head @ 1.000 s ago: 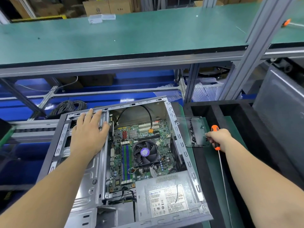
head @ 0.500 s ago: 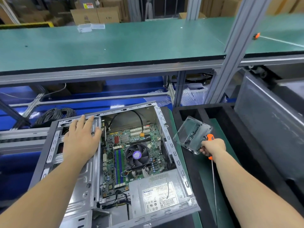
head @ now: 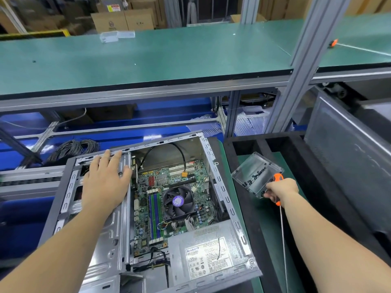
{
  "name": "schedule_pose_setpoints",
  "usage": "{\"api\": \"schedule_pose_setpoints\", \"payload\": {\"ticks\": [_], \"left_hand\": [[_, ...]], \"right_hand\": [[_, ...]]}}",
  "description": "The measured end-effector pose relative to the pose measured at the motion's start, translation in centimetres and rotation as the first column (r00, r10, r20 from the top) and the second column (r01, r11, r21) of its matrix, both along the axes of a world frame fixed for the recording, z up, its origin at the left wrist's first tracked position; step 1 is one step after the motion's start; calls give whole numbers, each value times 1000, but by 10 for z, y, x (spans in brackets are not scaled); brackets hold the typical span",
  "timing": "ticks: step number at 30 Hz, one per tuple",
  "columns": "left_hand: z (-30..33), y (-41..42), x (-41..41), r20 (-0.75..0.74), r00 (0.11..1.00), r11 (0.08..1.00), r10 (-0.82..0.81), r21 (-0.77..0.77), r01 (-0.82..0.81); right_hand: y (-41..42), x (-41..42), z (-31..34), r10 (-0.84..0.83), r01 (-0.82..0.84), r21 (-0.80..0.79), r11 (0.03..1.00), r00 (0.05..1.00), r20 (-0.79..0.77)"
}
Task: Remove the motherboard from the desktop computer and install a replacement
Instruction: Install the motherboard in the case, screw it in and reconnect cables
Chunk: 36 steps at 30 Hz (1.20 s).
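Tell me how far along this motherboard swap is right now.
Early. Done: the case lies open. In hand: the right hand holds the orange screwdriver and a clear screw box; the left hand rests flat on the drive cage. Left: the motherboard is still inside, fan and orange-plug cable attached; no replacement visible.

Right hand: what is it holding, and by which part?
The right hand grips the screwdriver by its orange handle and pinches the clear screw box at its near corner. The left hand holds nothing, resting flat on the case.
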<state>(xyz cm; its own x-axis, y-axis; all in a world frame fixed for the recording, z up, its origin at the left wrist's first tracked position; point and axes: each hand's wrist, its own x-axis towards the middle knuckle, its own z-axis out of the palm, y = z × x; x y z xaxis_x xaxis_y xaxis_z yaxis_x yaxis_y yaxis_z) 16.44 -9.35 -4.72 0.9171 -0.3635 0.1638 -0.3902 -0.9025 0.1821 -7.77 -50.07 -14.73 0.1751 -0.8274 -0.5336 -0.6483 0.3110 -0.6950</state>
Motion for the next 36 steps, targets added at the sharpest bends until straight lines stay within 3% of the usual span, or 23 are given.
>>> {"api": "schedule_pose_setpoints", "payload": {"ticks": [11, 19, 36], "left_hand": [[0, 0, 1, 5, 1000, 1000, 3, 11, -3], [0, 0, 0, 7, 1000, 1000, 4, 4, -4], [0, -1, 1, 8, 1000, 1000, 7, 8, -7]], "right_hand": [[3, 4, 15, 135, -139, -25, 990, 986, -102], [11, 3, 28, 159, -178, -188, 966, 981, -112], [23, 8, 30, 271, -294, -105, 950, 944, -187]]}}
